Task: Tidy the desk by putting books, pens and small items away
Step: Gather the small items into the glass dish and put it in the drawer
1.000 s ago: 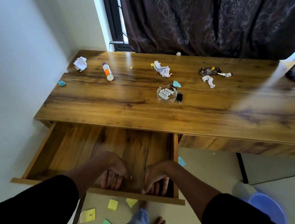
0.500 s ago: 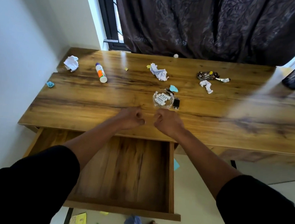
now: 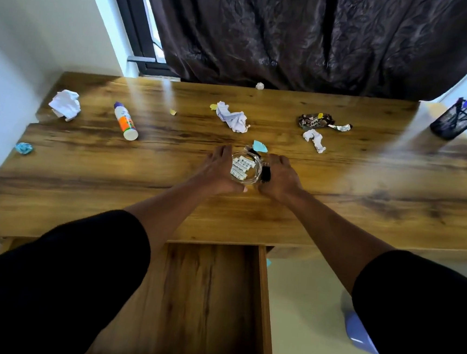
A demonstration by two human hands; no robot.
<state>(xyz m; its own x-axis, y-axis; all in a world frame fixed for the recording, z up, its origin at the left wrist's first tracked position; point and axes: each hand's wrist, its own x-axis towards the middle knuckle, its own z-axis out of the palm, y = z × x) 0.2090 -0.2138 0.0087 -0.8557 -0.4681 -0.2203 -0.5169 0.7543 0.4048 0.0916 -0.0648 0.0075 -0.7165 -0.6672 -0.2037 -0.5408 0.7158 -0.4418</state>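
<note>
Reaching over the wooden desk (image 3: 84,186), both hands bracket one clear glass dish (image 3: 250,178) at mid-desk. The left hand (image 3: 221,170) curves its fingers around the dish's left rim, thumb at the near side. The right hand (image 3: 281,178) curls beside the right rim, over one small black object (image 3: 265,174); whether it grips that object or the dish cannot be told. Inside the dish lie several small white labelled items (image 3: 241,167); count unclear. Counted on the desktop: three white crumpled papers (image 3: 65,104) (image 3: 232,117) (image 3: 314,140), one blue crumpled scrap (image 3: 23,147) near the left edge, one glue stick (image 3: 125,121) lying flat, one dark snack wrapper (image 3: 315,121), one turquoise scrap (image 3: 260,146) just beyond the dish. One mesh pen holder (image 3: 451,122) stands at the far right corner. One drawer (image 3: 210,302) stands open below the near edge. Bare desktop runs along the near edge and the right half.
</note>
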